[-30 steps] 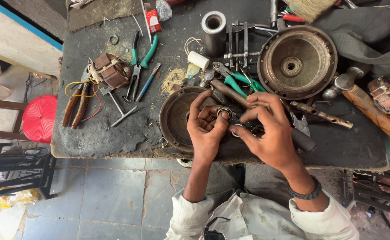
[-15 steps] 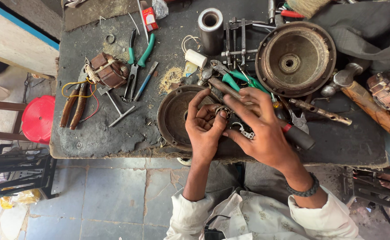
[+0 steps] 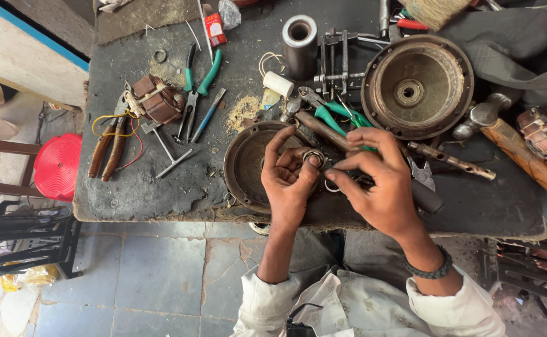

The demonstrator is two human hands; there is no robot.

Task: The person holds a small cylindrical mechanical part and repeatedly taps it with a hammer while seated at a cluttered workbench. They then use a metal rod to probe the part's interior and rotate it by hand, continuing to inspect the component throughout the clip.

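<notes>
Left hand [image 3: 289,181] pinches a small metal bearing ring [image 3: 314,158] betw. thumb & fingertips, over the round motor end cover [image 3: 242,163] near the surface's front edge. Right hand [image 3: 379,184] has fingertips closed at the ring's side, w/ green-handled pliers [image 3: 339,117] just behind. Ring looks rigid, light, prob. greasy: grip the outer rim. Tight room: big rotor housing [image 3: 418,87] behind, drop-off in front.

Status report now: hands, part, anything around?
Left hand and right hand pinch a small metal ring over a round cover. Green pliers lie close behind.
</notes>
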